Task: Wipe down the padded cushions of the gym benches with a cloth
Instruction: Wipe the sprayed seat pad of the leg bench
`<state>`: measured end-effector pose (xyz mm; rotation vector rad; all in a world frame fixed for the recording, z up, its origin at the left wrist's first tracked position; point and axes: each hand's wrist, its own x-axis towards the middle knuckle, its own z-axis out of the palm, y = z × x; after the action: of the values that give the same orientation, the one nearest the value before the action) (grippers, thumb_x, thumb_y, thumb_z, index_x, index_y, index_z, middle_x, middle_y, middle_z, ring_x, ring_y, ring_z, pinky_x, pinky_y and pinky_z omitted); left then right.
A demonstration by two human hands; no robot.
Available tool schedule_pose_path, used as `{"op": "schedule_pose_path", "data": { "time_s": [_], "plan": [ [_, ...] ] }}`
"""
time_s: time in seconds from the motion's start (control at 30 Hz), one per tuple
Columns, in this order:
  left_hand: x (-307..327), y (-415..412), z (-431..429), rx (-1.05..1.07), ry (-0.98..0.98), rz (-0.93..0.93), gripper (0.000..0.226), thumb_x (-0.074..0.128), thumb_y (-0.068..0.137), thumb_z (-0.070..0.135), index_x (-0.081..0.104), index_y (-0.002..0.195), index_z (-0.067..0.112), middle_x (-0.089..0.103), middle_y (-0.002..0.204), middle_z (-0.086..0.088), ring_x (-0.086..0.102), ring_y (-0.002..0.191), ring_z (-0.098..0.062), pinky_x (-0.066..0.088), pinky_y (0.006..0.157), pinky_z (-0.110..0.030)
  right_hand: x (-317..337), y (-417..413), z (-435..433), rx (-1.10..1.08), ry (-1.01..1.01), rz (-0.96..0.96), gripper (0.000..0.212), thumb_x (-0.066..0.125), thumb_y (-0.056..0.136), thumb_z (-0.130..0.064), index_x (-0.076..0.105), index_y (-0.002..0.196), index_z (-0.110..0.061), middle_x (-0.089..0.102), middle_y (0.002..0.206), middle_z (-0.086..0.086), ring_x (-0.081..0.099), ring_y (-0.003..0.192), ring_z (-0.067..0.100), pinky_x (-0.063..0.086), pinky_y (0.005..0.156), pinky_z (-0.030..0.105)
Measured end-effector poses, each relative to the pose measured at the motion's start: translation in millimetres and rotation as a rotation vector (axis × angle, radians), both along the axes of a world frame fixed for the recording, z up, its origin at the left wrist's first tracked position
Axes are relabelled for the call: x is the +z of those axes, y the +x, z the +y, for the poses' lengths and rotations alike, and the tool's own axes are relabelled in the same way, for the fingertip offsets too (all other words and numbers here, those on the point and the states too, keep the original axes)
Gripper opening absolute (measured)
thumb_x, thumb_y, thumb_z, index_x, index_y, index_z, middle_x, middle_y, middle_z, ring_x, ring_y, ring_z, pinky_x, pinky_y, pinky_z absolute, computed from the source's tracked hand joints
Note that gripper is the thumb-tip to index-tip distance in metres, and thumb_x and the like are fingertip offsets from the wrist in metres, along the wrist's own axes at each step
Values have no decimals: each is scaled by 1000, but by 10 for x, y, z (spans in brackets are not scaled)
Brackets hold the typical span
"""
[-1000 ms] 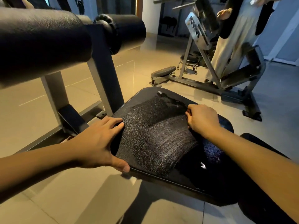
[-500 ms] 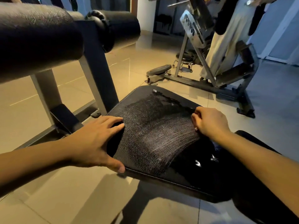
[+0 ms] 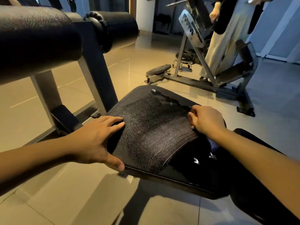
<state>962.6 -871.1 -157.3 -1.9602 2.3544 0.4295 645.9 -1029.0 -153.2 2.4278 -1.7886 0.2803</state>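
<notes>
In the upper left of the frame there is a thick black padded roller [image 3: 37, 41] with a grained skin. To its right sits a second, shorter black roller [image 3: 120, 28]. Both are carried on a grey steel frame [image 3: 97, 75] that stands on the glossy beige tiled floor [image 3: 81, 200].

Lower, at the left of centre, the left hand [image 3: 95, 140] lies flat. Its fingers are straight and spread and they press on the left border of the cloth, while the thumb rests at the near edge of the cushion. It holds nothing.

The dark grey woven cloth [image 3: 152, 132] is spread on top of the black padded bench cushion [image 3: 142, 93], in the centre of the frame. The cloth lies across the cushion, stretched between the two hands. A soft ridge runs through it from the left hand toward the right hand. Its weave is coarse and catches the light in fine pale threads. Its far border is hard to separate from the dark cushion. The cushion itself is long, with rounded corners. Its long axis goes from the upper centre of the frame down to the lower right, and the rounded far end points to the upper centre. Small bright spots shine on its bare right part.

At the right of centre, the right hand [image 3: 207, 120] has its fingers curled and clamped on the right border of the cloth.

In the upper right stands another grey steel gym machine [image 3: 194, 34], and beside it a person in pale loose trousers [image 3: 227, 38].
</notes>
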Motion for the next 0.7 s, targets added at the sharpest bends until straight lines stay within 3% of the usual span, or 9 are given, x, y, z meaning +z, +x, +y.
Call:
{"op": "schedule_pose_path", "data": {
  "time_s": [0.1, 0.3, 0.37, 0.43, 0.53, 0.6, 0.7],
  "plan": [
    [5, 0, 0, 8, -9, -5, 133, 58, 59, 96, -3, 162, 37, -6, 167, 18, -4, 152, -7, -2, 116, -25, -14, 150, 146, 34, -64, 49, 25, 49, 104, -40, 64, 111, -22, 70, 107, 7, 65, 97, 33, 53, 78, 38],
    [0, 23, -45, -10, -6, -22, 135, 56, 57, 99, -4, 161, 39, -5, 167, 18, -4, 151, -6, -1, 117, -26, -67, 817, 1000, 601, 16, -112, 21, 55, 101, -43, 64, 99, -24, 68, 93, -1, 64, 86, 25, 52, 72, 38],
    [-6, 31, -52, -12, -3, -13, 135, 55, 56, 100, -4, 161, 40, -5, 167, 19, -4, 152, -6, 0, 118, -27, -61, 691, 839, 529, 50, -132, 23, 54, 101, -47, 66, 102, -28, 70, 98, -4, 65, 92, 23, 54, 78, 38],
    [-32, 52, -43, -11, -7, 1, 135, 55, 56, 101, -5, 160, 41, -5, 167, 20, -4, 152, -6, 1, 119, -28, -53, 479, 491, 319, 78, -118, 25, 54, 101, -50, 68, 108, -31, 72, 106, -4, 65, 100, 23, 53, 85, 37],
    [-45, 48, -27, 1, -3, 8, 133, 55, 57, 100, -6, 160, 42, -6, 167, 20, -6, 152, -7, 0, 119, -28, -23, 188, 157, 106, 31, -110, 24, 55, 101, -47, 69, 106, -29, 72, 104, 0, 65, 102, 28, 47, 81, 36],
    [-33, 36, -34, 1, -12, -8, 132, 55, 58, 99, -6, 160, 41, -7, 167, 19, -6, 152, -7, -1, 118, -27, -52, 262, 291, 150, 7, -108, 22, 55, 101, -44, 68, 102, -27, 71, 100, -1, 65, 98, 28, 48, 78, 37],
    [-31, 34, -43, 4, -6, -9, 133, 55, 58, 99, -6, 160, 41, -6, 167, 20, -5, 152, -6, -1, 117, -25, -63, 622, 804, 465, 62, -181, 22, 56, 100, -43, 67, 98, -24, 70, 94, -3, 64, 90, 23, 51, 76, 36]
  ]
}}
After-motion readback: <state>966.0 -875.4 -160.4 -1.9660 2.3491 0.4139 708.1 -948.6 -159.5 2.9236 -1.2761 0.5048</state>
